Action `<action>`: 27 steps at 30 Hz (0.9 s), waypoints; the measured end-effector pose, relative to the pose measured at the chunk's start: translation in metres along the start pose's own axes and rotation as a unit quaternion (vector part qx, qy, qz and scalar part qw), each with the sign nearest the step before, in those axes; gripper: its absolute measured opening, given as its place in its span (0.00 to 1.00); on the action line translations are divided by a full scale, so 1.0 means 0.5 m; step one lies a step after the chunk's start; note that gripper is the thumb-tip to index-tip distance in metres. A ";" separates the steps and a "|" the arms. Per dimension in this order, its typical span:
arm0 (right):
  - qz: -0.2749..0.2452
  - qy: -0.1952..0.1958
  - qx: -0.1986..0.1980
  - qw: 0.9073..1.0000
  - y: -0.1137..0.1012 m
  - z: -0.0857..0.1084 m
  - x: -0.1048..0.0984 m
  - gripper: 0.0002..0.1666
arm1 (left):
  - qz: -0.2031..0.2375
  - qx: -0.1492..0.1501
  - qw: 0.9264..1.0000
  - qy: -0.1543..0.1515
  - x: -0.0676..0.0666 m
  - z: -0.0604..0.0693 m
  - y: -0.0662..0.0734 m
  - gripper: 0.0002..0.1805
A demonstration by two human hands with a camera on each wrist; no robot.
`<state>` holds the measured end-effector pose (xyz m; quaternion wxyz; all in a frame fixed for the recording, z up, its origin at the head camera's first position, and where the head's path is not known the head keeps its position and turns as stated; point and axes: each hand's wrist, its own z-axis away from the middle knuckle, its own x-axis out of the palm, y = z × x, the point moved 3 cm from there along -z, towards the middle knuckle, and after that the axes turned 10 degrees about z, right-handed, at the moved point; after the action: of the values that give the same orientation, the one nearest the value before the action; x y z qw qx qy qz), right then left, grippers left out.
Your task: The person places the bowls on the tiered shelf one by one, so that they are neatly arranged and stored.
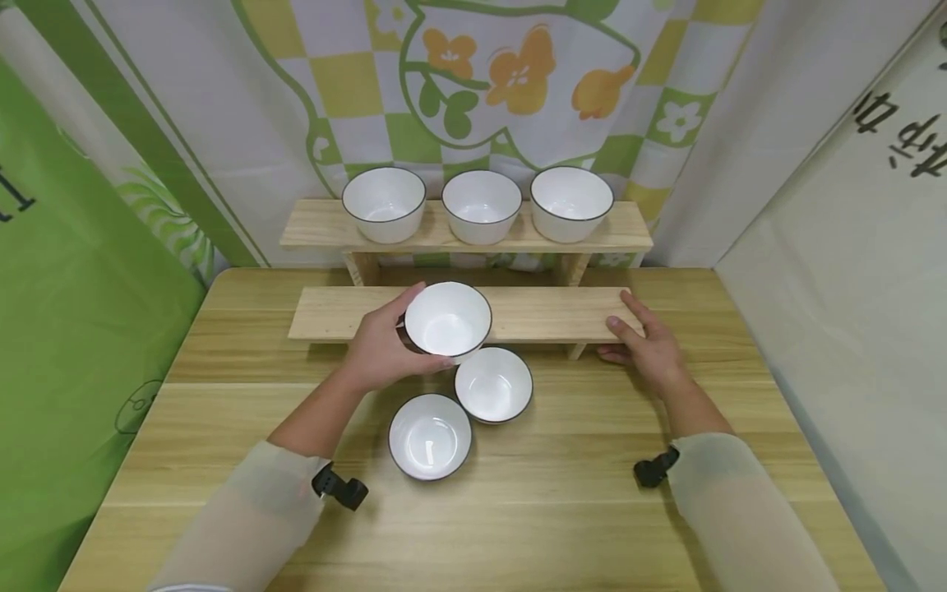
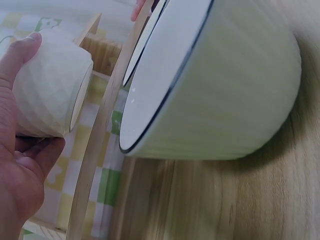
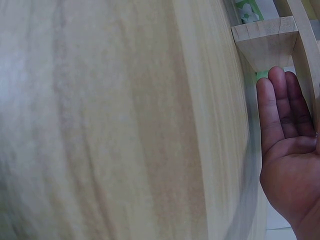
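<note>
My left hand [image 1: 380, 346] holds a white bowl [image 1: 448, 320] with a dark rim over the lower board of a wooden two-tier shelf [image 1: 547, 315]. The left wrist view shows its thumb and fingers on opposite sides of the bowl's faceted outside [image 2: 52, 82]. My right hand [image 1: 651, 349] grips the right end of the lower board, thumb and a finger on top, other fingers underneath. In the right wrist view those lower fingers [image 3: 283, 107] look straight. Two more white bowls, a nearer one [image 1: 430, 437] and a farther one [image 1: 494, 385], stand before the shelf.
On the upper board [image 1: 629, 230] three white bowls stand in a row, left [image 1: 384, 204], middle [image 1: 482, 206] and right [image 1: 571, 203]. The wooden table [image 1: 562, 510] carries the shelf. Behind it hangs a patterned curtain [image 1: 518, 74]; a green cloth [image 1: 81, 329] hangs at the left.
</note>
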<state>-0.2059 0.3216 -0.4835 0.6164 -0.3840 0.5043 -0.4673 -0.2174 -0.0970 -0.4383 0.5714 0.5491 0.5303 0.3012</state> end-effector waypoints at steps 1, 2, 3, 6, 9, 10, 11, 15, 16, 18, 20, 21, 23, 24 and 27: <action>0.001 0.000 0.000 1.000 0.000 0.000 0.000 0.49 | 0.001 0.003 1.000 0.000 0.003 -0.002 0.001 0.67; 0.001 0.001 0.000 1.000 0.000 0.001 0.000 0.49 | 0.001 0.005 1.000 0.000 0.005 -0.005 0.001 0.67; 0.001 0.001 0.001 1.000 0.000 0.001 0.000 0.49 | 0.002 0.008 1.000 0.000 0.008 -0.007 0.001 0.67; 0.002 0.002 0.001 1.000 0.000 0.001 0.001 0.49 | 0.008 0.012 1.000 0.000 0.016 -0.014 0.001 0.67; 0.000 0.003 0.002 1.000 0.001 0.000 0.001 0.50 | 0.019 0.015 1.000 -0.002 0.026 -0.019 0.001 0.67; -0.001 0.003 0.002 1.000 0.002 0.000 0.001 0.50 | 0.019 0.017 1.000 -0.002 0.029 -0.022 0.002 0.67; -0.003 0.004 0.003 1.000 0.002 -0.001 0.001 0.50 | 0.020 0.019 1.000 -0.003 0.033 -0.024 0.002 0.67; -0.008 0.005 0.004 1.000 0.007 -0.006 0.000 0.50 | 0.012 0.026 1.000 0.000 0.049 -0.034 0.004 0.66; -0.008 0.005 0.005 1.000 0.009 -0.007 -0.001 0.50 | 0.007 0.027 1.000 0.001 0.052 -0.037 0.005 0.66; -0.006 0.005 0.005 1.000 0.009 -0.007 -0.001 0.50 | 0.001 0.028 1.000 0.004 0.060 -0.042 0.004 0.66; -0.005 0.005 0.006 1.000 0.007 -0.006 -0.001 0.49 | 0.000 0.027 1.000 0.004 0.067 -0.046 0.005 0.66; -0.004 0.005 0.007 1.000 0.005 -0.005 -0.001 0.49 | 0.000 0.027 1.000 0.003 0.071 -0.048 0.006 0.66; -0.005 0.005 0.007 1.000 0.001 -0.002 0.001 0.49 | 0.003 0.027 1.000 0.000 0.077 -0.051 0.009 0.66; -0.005 0.006 0.007 1.000 0.000 -0.001 0.001 0.49 | 0.003 0.027 1.000 -0.002 0.080 -0.053 0.012 0.66; -0.008 0.006 0.005 1.000 -0.002 0.001 0.003 0.49 | 0.002 0.026 1.000 -0.004 0.088 -0.058 0.018 0.66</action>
<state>-0.2055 0.3199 -0.4829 0.6116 -0.3818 0.5027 -0.4770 -0.2312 -0.0455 -0.4372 0.5585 0.5662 0.5347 0.2856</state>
